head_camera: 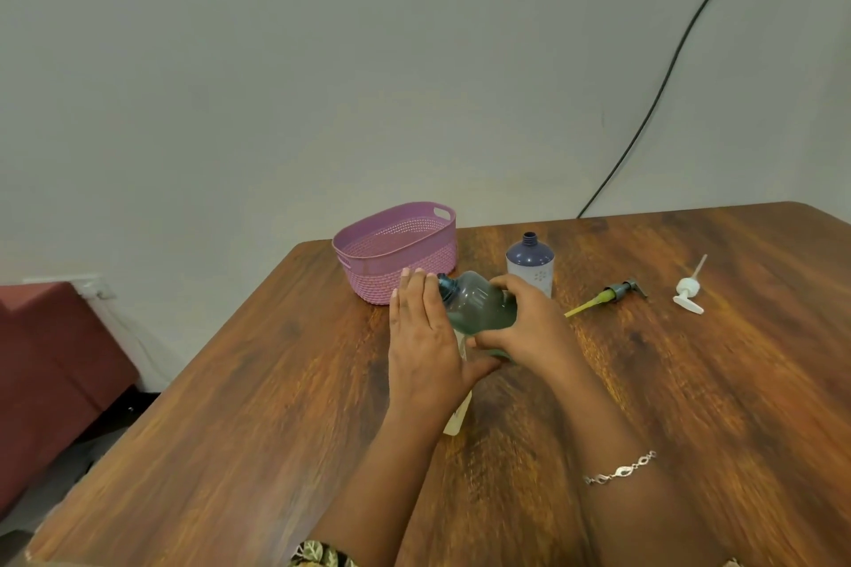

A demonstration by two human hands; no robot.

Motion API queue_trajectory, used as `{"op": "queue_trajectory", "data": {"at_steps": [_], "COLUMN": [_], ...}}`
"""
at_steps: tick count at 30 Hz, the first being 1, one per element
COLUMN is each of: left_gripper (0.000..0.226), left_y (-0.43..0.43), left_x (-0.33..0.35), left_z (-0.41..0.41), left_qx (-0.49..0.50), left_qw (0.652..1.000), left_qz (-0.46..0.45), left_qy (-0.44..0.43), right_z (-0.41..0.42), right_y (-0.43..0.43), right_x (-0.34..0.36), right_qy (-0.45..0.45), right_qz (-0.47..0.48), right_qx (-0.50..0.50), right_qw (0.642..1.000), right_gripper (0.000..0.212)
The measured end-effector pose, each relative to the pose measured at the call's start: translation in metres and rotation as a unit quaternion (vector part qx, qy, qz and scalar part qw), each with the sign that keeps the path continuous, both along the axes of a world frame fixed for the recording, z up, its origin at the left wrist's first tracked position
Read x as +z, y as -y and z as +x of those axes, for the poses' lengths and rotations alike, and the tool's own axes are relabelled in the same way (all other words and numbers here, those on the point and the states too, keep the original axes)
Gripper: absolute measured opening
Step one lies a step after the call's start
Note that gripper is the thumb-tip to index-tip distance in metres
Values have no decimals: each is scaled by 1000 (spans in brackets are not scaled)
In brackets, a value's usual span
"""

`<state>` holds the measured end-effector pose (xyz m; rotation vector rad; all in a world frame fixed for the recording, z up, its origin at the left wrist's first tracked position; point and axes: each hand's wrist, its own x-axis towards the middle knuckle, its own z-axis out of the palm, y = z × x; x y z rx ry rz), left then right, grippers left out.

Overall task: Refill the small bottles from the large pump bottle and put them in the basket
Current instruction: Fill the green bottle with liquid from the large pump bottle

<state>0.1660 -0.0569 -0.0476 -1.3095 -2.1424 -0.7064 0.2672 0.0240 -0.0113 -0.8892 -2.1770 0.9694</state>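
My right hand (pixel 525 327) grips the large translucent green bottle (pixel 479 304), which has no pump on it and is tilted with its open neck pointing left. My left hand (pixel 426 336) holds a small pale bottle (pixel 457 419) below that neck, thumb hooked round it and fingers stretched upward. The hand hides most of this bottle, including its mouth. A second small bottle (pixel 530 260), purple on top and white below, stands open just behind my right hand. The pink basket (pixel 368 269) sits at the far left of the table, with nothing visible inside it.
A dark pump head with a yellow-green tube (pixel 608 292) and a white pump head (pixel 688 290) lie on the wooden table (pixel 258 405) to the right. A black cable (pixel 667 74) runs down the wall. A dark red seat (pixel 46 359) stands to the left.
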Motion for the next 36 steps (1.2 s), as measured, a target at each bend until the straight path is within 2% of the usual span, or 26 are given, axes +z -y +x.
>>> {"op": "queue_trajectory", "data": {"at_steps": [6,17,20,26,31,36], "left_gripper": [118,120,114,104,105,103], "left_y": [-7,5,4,7,9,9], "left_x": [4,-1,8,11,6,11], "left_z": [6,-3,-4,-9,-9,-10], "left_qx": [2,15,36,33,20,21], "left_qw": [1000,998,996,994,997,996], "left_qz": [-2,-50,-41,-33,-35,-37], "left_qy": [23,-21,-67,-95,-67,-78], "right_z": [-1,2,2,0,1,2], "right_y": [-1,3,4,2,1,2], "right_x": [6,3,7,8,-1,2], "right_qy": [1,11,-3,1,10,0], "right_qz": [12,-5,-8,-2,-6,-9], "right_qx": [-6,4,9,9,2,5], "right_qw": [1000,1000,1000,1000,1000,1000], "right_gripper": [64,67,64,65,66,67]}}
